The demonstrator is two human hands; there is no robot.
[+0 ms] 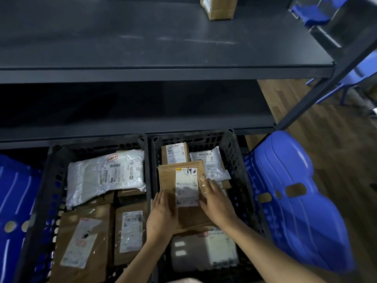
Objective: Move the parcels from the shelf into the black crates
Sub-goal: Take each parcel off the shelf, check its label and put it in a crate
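Dropping the brown box into the right crate, both hands on it

Head cam: my left hand [161, 217] and right hand [216, 203] are flat on the brown parcel [183, 193] with the "69" label, fingers [212, 186] spread wide and pressing, not curled round anything; it sits on top of the pile in the right black crate [234, 144]; I'd say best to nudge it level so it doesn't slide off the white bag [212, 162] behind; count as far as I can see: two black crates, left one [51, 180] showing about four parcels, right one about four, some hidden underneath; one cardboard box [219, 7] left up on the shelf [163, 48]; blue plastic stool [295, 201] on the right.
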